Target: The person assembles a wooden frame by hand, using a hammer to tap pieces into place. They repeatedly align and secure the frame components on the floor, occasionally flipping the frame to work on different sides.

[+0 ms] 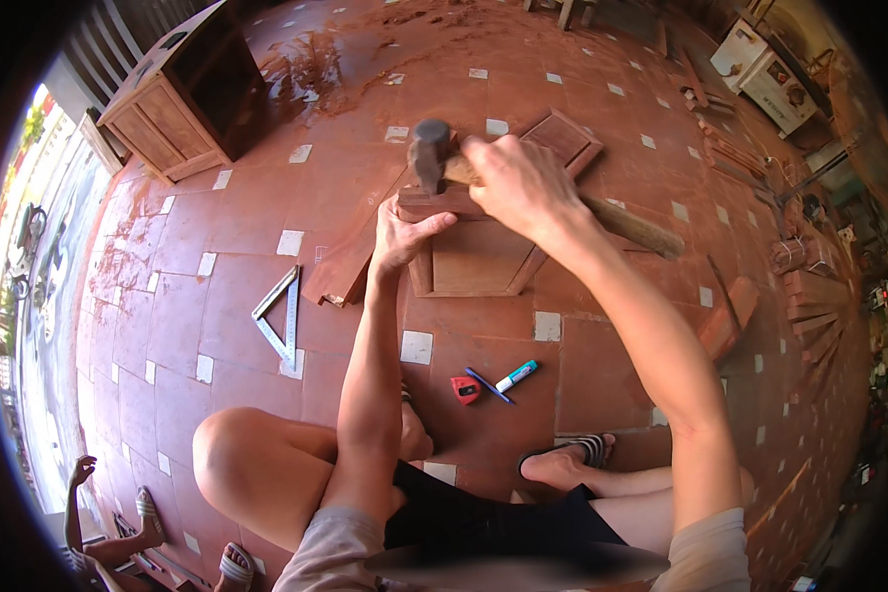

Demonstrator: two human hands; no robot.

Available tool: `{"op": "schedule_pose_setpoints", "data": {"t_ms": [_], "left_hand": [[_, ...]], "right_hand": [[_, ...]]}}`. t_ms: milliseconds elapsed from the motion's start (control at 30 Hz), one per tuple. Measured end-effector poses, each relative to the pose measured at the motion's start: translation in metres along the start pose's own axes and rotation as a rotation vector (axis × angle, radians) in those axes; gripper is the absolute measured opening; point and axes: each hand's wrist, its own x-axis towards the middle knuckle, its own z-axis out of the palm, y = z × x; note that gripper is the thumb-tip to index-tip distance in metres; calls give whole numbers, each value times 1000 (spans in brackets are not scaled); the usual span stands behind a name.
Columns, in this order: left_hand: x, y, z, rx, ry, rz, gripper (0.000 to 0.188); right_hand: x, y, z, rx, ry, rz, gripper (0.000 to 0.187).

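Observation:
My right hand (523, 185) is wrapped round the wooden handle of a hammer (430, 156), close to its head. The dark metal head is over a reddish-brown wood block (422, 202); whether it touches the block, I cannot tell. My left hand (403, 235) grips the block's left end, with the thumb across its near side. Under and in front of the block lies a framed wooden panel (479, 259) on the floor. A loose plank (343, 268) slants to the left of it, and another framed panel (562, 138) lies behind my right hand.
A metal square (288, 316) lies on the tiled floor at left. Between my feet and the panel are a red tape measure (466, 390), a blue pen (490, 385) and a teal-and-white marker (517, 376). A wooden cabinet (173, 113) stands far left. Another person's hand (84, 469) shows lower left.

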Motion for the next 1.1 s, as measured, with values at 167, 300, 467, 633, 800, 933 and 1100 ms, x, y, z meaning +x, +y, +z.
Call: {"op": "schedule_pose_setpoints", "data": {"t_ms": [167,300,467,633,800,933,1100], "left_hand": [[-1,-1,1,80,32,8,33],[1,-5,0,32,11,0,30],[2,-7,-2,142,38,10,36],[-1,-8,0,120,36,23,40],[1,-8,0,142,48,39,44],[2,-9,-2,125,39,43,44],[3,-10,0,95,38,39,42]], "right_hand": [[-22,47,-25,80,17,230,20],[-49,78,-35,75,180,255,23],[-72,81,-28,6,9,283,20],[-76,81,-25,-42,41,206,22],[-75,84,-27,-103,43,141,22],[-79,90,-25,31,90,196,21],[-97,111,-8,234,123,281,20]]}}
